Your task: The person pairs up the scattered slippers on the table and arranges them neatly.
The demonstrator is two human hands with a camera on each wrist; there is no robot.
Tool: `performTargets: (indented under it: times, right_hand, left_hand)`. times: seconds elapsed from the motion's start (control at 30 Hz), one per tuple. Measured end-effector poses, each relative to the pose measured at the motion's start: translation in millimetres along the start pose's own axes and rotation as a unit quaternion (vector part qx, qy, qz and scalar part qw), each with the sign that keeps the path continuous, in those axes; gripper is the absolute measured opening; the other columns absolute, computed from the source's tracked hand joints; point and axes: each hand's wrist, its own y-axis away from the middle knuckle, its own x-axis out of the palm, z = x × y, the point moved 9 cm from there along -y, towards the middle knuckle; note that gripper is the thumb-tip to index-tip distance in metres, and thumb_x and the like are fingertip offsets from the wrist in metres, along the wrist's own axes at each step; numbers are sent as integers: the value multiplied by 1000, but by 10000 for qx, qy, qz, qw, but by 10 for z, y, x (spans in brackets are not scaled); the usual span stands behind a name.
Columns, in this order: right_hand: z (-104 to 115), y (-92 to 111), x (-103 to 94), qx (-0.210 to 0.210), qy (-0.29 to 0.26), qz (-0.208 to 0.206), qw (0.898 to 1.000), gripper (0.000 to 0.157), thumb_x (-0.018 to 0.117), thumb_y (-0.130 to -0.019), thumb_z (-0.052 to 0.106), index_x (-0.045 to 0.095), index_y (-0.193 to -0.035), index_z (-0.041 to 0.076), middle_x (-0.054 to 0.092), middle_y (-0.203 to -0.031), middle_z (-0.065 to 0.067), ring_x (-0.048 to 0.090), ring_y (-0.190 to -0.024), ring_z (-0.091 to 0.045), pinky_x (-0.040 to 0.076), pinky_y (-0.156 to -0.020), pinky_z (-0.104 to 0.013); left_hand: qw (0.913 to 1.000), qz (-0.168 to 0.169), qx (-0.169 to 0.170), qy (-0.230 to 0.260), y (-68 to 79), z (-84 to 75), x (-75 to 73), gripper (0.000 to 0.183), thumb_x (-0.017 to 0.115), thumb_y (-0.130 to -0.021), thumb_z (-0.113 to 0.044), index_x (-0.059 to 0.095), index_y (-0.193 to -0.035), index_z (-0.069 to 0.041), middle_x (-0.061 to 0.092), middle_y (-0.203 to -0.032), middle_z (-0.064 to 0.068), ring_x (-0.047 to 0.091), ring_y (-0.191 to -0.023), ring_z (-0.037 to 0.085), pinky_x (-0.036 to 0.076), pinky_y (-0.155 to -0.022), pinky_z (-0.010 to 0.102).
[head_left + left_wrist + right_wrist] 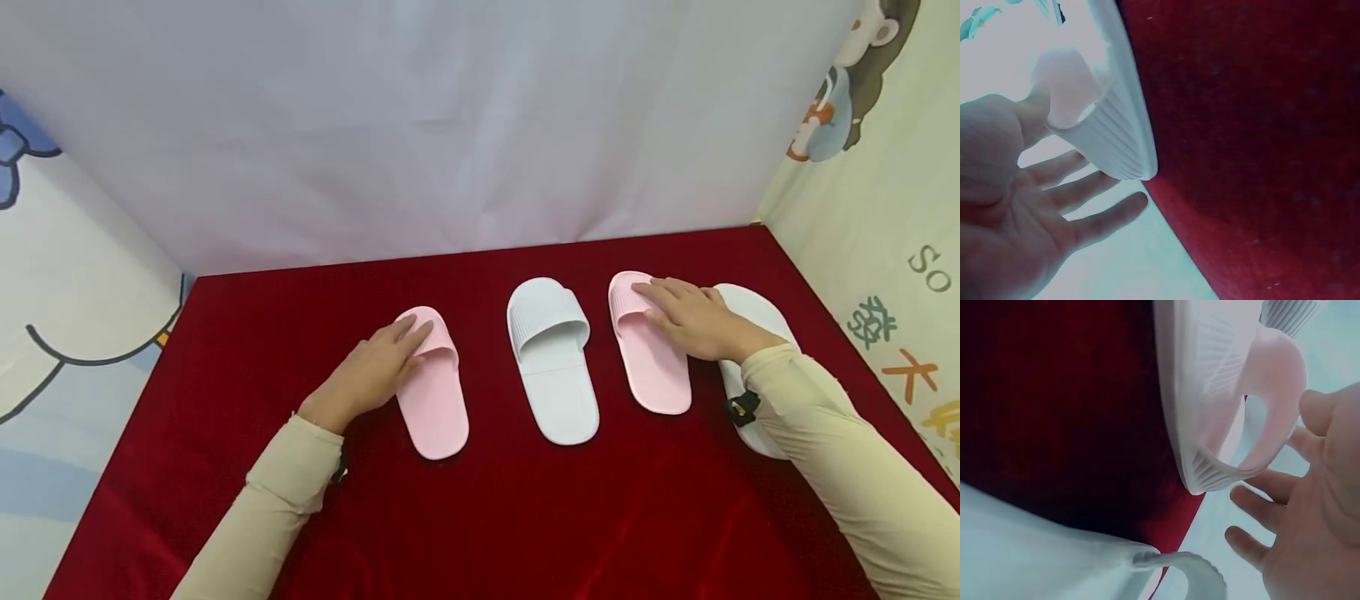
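Note:
My left hand (369, 368) is over the strap of the left pink slipper (437, 408), fingers extended across it. In the left wrist view the thumb of that hand lies by the strap opening, and the other fingers are spread near the ribbed strap (1110, 140). At the right pink slipper (660, 379), my right hand (696, 321) reaches over the strap with loosely spread fingers. The right wrist view has its thumb close to the rim of that pink strap (1279, 365); whether it touches is hard to tell. Both pink slippers lie flat, toes pointing away.
A white slipper (561, 396) lies between the pink ones. Another white slipper (750, 307) is at the far right, partly hidden under my right arm. All rest on a dark red cloth (525, 517), with a pale curtain (450, 150) behind and printed walls at both sides.

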Motion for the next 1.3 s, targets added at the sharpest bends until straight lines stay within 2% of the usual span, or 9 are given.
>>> performTargets:
  times: [0.13,0.3,0.4,0.67,0.8,1.0,1.1,1.3]
  right_hand:
    - [9,55,32,-84,-81,-121,9999,47,38,-108,29,36,-152,15,40,-152,-25,39,-140,-45,29,-98,-66]
    - [102,200,33,-247,-62,-261,9993,45,44,-106,25,39,-150,16,46,-147,-25,44,-136,-43,31,-95,-64]
    - [181,293,50,-364,-75,-327,9988,46,50,-104,24,41,-149,16,48,-145,-24,45,-135,-43,31,-95,-65]
    - [268,531,110,-637,-148,-530,9965,50,59,-100,20,43,-148,15,50,-143,-21,46,-134,-42,37,-92,-63]
    - [301,588,113,-904,-226,-767,9927,52,62,-98,18,45,-146,14,52,-140,-21,48,-131,-44,40,-90,-65]
    - [379,607,69,-1406,-570,-1283,9801,51,66,-92,2,49,-140,6,54,-131,-24,51,-122,-44,41,-97,-61]
    - [426,629,55,-1496,-714,-1349,9769,51,65,-91,-1,50,-139,5,53,-130,-24,50,-121,-43,40,-97,-59]
    - [542,702,-20,-1569,-665,-1482,9742,53,65,-90,-4,50,-140,6,53,-130,-22,50,-120,-40,40,-96,-55]
  left_hand:
    - [9994,-214,173,230,33,-5,19,47,55,-102,-13,47,-147,-4,44,-148,31,50,-132,48,44,-106,58]
    - [9983,-248,9,519,76,4,20,47,57,-100,-12,49,-146,-7,43,-148,33,47,-135,48,40,-110,57]
    - [9978,-249,-96,609,135,14,19,47,58,-100,-12,51,-146,-9,43,-147,34,46,-135,48,40,-110,58]
    - [9978,-237,120,613,289,-127,5,48,63,-96,-8,55,-143,-12,49,-143,31,52,-131,44,45,-106,55]
    - [9977,-246,131,614,347,-159,23,48,65,-95,-10,56,-142,-13,50,-142,29,53,-130,42,46,-105,54]
    - [9959,-370,-27,825,335,-123,21,48,67,-93,-11,58,-140,-14,53,-140,25,55,-129,39,47,-104,54]
    - [9937,-436,-92,1024,343,-108,17,47,68,-92,-9,60,-138,-15,55,-139,24,55,-128,39,47,-103,54]
    - [9911,-506,-131,1221,368,-158,-10,47,70,-89,-7,63,-135,-16,56,-138,23,57,-126,38,49,-101,54]
